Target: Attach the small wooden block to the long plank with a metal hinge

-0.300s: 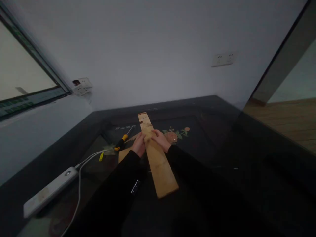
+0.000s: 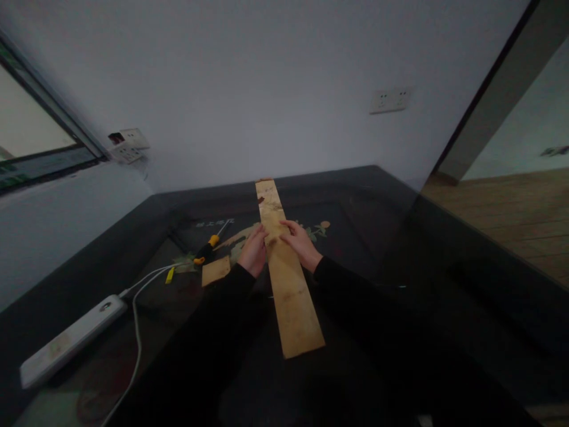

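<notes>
A long pale wooden plank lies lengthwise on a dark glossy table, running from near me to the far edge. My left hand grips its left edge and my right hand rests on its right edge, both near the plank's middle. A second, shorter wooden piece lies flat beside my left hand, partly hidden by my left sleeve.
A screwdriver with a yellow and black handle lies left of the plank. A white power strip with white cables sits at the table's left front. A small yellow object lies by the cables. Wall sockets hang behind.
The plank has swung to point more straight away from me and slid slightly farther. Both hands stayed on its edges. The view shifted a little to the right.
</notes>
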### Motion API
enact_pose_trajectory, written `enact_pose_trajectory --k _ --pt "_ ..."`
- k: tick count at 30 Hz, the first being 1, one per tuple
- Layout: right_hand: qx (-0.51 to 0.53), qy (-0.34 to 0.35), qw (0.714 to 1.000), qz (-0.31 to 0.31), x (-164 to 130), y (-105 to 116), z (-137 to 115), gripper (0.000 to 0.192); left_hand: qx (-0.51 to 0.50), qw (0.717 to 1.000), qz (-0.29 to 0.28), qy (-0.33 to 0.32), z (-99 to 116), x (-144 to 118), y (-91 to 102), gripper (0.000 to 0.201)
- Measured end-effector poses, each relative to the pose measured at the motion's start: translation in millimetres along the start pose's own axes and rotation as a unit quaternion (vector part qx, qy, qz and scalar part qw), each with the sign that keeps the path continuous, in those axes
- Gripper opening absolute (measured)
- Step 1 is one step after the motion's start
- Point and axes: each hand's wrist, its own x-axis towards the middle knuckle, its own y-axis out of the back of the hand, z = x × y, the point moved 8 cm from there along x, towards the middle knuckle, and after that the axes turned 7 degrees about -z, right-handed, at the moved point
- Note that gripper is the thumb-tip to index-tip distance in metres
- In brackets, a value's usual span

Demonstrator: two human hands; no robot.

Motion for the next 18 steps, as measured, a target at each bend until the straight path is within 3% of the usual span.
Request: enact_pose_trajectory --k 4,10,18 --pt "0.014 0.011 1.0 0.017 -31 33 -7 0.037 -0.023 1.0 -0.011 0.004 -19 -12 -28.4 0.034" --pt "0.045 -0.002 0.999 0.024 -66 68 2 0.036 -0.048 0.998 -0.033 0.025 -47 -27 -63.7 0.033" --pt "0.064 -0.031 0.997 0.043 -86 98 21 0.041 -0.058 0.996 -0.039 0.056 -84 -30 -85.2 0.037"
